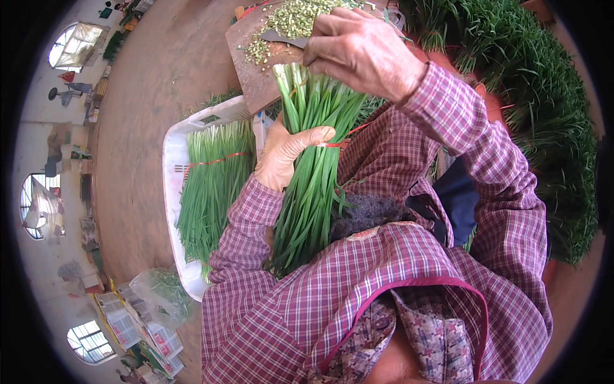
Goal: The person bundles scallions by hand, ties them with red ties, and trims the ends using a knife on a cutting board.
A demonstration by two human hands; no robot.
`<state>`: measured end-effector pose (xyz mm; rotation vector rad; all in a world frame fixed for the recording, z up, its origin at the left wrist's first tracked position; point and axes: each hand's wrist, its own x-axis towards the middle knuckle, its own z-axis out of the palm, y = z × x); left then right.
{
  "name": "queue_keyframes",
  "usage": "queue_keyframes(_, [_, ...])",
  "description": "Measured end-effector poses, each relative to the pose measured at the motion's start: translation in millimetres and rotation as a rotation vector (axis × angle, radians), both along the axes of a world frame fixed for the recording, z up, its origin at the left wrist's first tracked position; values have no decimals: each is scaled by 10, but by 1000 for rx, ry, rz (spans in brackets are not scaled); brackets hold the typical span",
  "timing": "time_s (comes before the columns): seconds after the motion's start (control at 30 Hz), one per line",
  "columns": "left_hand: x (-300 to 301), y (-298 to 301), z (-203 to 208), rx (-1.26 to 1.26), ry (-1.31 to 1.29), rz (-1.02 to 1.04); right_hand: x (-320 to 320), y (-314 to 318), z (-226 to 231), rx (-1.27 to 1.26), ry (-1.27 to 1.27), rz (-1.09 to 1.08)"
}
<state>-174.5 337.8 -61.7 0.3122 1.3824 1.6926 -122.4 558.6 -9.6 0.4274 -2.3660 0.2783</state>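
My left hand (pixel 284 150) is wrapped round a bundle of garlic chives (pixel 313 185), thumb across its front beside a red tie. The bundle stands tilted, pale cut ends up and green leaves hanging down over my lap. Just above those ends is my right hand (pixel 364 54), its fingers curled closed. From its left side juts a dark knife blade (pixel 284 40), with the handle hidden in the fingers. Under the blade lies a wooden board (pixel 246 54), strewn with chopped pale stem ends (pixel 293 18).
At my left a white plastic crate (pixel 171 163) holds more tied chives (pixel 214 189). Loose green chives (pixel 511 83) are heaped along the right. A clear plastic bag (pixel 163 291) with greens and some printed cartons (pixel 131 323) rest on the floor at lower left.
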Motion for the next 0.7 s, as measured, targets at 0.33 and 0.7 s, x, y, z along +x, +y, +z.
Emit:
queue_keyframes(0.33, [61, 46, -122, -24, 32, 33, -83, -398, -294, 65, 76, -287])
queue_keyframes(0.7, [-28, -79, -39, 1, 80, 15, -154, 125, 48, -131, 270, -251])
